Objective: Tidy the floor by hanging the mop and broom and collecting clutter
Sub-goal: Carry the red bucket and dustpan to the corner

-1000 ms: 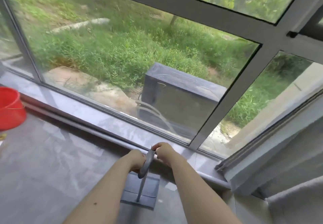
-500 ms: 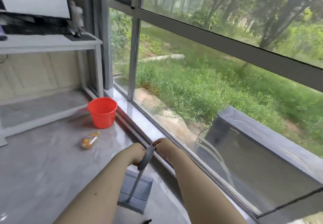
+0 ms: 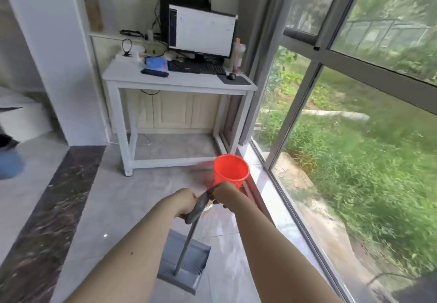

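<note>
The left hand (image 3: 186, 202) and right hand (image 3: 224, 194) were clamped together on the dark grip of the mop handle (image 3: 197, 207), both arms stretched forward. The flat grey mop head (image 3: 189, 250) was rested on the tiled floor (image 3: 132, 198) below. Just beyond the hands, an orange bucket (image 3: 230, 171) was seen upright beside the window (image 3: 354, 137), its contents hidden.

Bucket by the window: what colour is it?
Bright orange-red, plain, no pattern; the bucket shows clearly in the head view.
</note>
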`<action>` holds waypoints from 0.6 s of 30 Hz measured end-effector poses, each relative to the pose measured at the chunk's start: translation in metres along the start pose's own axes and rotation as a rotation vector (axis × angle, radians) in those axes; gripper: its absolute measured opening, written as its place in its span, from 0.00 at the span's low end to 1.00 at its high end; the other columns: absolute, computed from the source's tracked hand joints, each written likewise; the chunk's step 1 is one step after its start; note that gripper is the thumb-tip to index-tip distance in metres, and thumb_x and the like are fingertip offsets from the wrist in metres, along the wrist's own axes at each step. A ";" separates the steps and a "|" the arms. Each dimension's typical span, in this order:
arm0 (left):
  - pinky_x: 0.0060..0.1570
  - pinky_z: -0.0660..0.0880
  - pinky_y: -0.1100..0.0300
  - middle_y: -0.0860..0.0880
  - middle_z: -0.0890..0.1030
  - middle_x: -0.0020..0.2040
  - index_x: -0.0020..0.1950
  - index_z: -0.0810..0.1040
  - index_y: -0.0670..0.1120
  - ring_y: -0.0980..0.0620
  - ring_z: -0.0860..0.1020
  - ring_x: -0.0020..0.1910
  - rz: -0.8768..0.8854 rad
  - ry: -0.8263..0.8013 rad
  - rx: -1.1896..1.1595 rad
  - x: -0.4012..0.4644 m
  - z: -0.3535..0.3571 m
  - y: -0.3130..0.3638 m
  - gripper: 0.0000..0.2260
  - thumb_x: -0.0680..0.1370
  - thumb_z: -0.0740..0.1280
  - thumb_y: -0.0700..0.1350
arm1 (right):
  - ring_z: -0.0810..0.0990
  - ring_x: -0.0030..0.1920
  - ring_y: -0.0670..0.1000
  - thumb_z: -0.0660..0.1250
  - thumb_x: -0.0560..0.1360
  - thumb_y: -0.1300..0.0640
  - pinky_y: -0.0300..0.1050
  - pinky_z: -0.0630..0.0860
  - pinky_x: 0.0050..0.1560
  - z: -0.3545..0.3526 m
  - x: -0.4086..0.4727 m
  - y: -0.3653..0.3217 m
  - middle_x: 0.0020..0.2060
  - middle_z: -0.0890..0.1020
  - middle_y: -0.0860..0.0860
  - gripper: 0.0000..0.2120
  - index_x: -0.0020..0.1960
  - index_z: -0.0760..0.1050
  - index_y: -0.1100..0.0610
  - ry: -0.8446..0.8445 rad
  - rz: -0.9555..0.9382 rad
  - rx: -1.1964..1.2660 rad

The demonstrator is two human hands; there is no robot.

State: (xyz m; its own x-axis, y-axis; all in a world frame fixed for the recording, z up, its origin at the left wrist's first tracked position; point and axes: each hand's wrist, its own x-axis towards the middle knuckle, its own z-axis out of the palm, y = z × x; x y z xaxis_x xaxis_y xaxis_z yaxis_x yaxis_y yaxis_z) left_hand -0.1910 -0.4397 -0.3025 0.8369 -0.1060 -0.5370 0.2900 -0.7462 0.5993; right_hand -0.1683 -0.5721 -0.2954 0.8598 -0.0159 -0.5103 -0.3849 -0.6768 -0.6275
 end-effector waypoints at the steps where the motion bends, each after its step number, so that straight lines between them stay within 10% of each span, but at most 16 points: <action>1: 0.41 0.69 0.61 0.45 0.75 0.40 0.40 0.72 0.46 0.48 0.73 0.40 -0.017 0.034 -0.010 0.006 -0.017 -0.010 0.10 0.80 0.57 0.39 | 0.69 0.31 0.44 0.58 0.79 0.60 0.32 0.69 0.28 0.011 0.013 -0.017 0.50 0.75 0.54 0.18 0.67 0.72 0.63 -0.035 -0.008 -0.008; 8: 0.47 0.67 0.62 0.47 0.70 0.50 0.66 0.74 0.41 0.51 0.69 0.47 -0.066 0.164 0.025 0.044 -0.091 -0.064 0.16 0.82 0.55 0.40 | 0.71 0.44 0.51 0.56 0.79 0.65 0.34 0.66 0.35 0.060 0.071 -0.100 0.53 0.76 0.57 0.18 0.67 0.72 0.65 -0.124 -0.120 -0.126; 18: 0.35 0.67 0.64 0.47 0.72 0.51 0.67 0.74 0.41 0.52 0.68 0.49 -0.099 0.122 0.028 0.115 -0.172 -0.091 0.16 0.82 0.55 0.41 | 0.71 0.46 0.51 0.56 0.79 0.65 0.34 0.66 0.32 0.083 0.149 -0.165 0.48 0.73 0.55 0.10 0.55 0.74 0.57 -0.096 -0.083 -0.122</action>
State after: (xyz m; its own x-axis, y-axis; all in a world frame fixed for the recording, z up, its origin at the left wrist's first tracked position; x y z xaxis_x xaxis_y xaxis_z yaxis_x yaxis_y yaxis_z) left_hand -0.0408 -0.2712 -0.3165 0.8554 0.0487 -0.5156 0.3627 -0.7670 0.5293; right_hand -0.0043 -0.4017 -0.3163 0.8490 0.1102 -0.5168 -0.2652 -0.7570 -0.5972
